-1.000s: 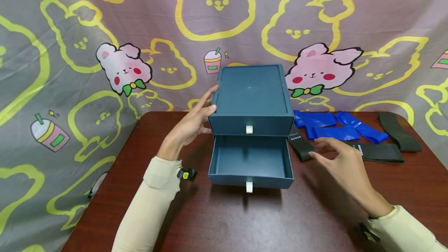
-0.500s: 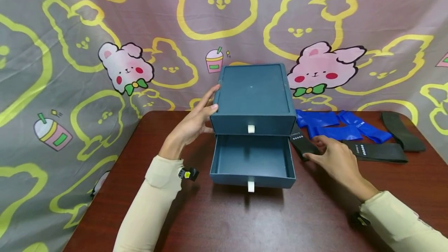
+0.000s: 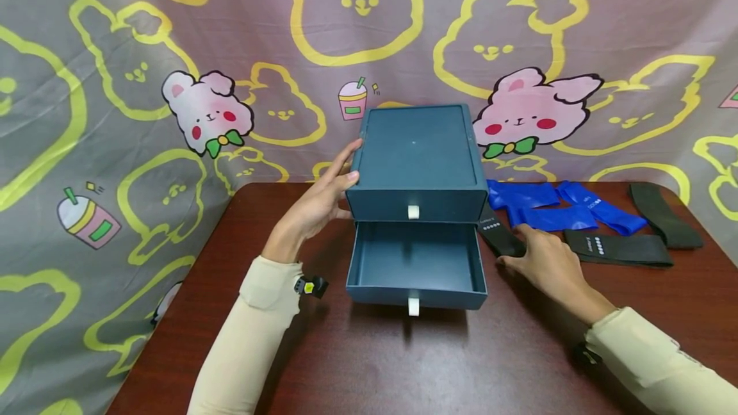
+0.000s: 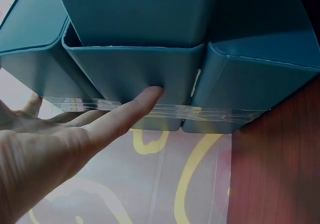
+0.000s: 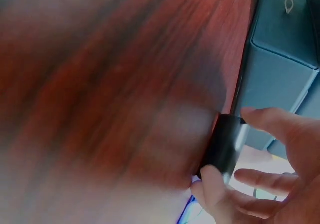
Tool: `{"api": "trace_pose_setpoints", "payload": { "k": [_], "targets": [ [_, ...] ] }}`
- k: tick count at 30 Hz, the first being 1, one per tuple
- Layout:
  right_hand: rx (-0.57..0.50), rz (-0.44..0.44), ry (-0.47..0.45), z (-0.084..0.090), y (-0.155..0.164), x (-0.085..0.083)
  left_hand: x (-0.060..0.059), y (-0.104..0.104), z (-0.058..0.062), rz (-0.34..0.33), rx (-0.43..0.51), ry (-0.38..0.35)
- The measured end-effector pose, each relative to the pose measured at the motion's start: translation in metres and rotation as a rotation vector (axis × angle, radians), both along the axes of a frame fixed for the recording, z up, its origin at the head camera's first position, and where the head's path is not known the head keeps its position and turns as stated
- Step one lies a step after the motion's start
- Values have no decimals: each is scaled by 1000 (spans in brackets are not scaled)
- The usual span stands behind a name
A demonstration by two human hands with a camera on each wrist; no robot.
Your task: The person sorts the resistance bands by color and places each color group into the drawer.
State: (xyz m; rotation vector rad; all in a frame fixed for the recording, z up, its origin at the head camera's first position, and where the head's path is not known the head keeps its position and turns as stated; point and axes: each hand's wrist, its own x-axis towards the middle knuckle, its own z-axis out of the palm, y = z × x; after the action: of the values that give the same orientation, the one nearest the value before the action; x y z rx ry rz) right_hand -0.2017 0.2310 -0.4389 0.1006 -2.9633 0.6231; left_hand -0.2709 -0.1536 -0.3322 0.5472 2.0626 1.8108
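Showing, head view: one teal plastic two-drawer cabinet (image 3: 415, 146), three flat blue bands (image 3: 558, 218), three flat black bands (image 3: 631, 250). Left wrist: left hand (image 4: 57, 151), fingers spread, against the cabinet. Right wrist: right hand (image 5: 306, 158), fingers pinching the cabinet-side black band (image 5: 224, 140).

Leftmost black band (image 3: 500, 237) — far end out of sight behind drawer unit (image 3: 415, 159)

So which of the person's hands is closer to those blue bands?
The right. The right hand is just in front of the blue bands, touching a black band. The left hand rests against the drawer unit's left side, beyond it from them.
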Motion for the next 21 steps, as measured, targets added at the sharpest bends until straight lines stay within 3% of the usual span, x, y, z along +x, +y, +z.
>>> {"api": "trace_pose_setpoints", "payload": {
  "k": [12, 17, 21],
  "targets": [
    [-132, 76, 240, 15, 9, 13, -1, 0, -1, 10, -11, 7],
    [-116, 99, 234, 19, 12, 18, 0, 0, -2, 14, -12, 2],
    [-83, 120, 171, 27, 14, 23, 0, 0, -1, 17, -14, 3]
  ]
}}
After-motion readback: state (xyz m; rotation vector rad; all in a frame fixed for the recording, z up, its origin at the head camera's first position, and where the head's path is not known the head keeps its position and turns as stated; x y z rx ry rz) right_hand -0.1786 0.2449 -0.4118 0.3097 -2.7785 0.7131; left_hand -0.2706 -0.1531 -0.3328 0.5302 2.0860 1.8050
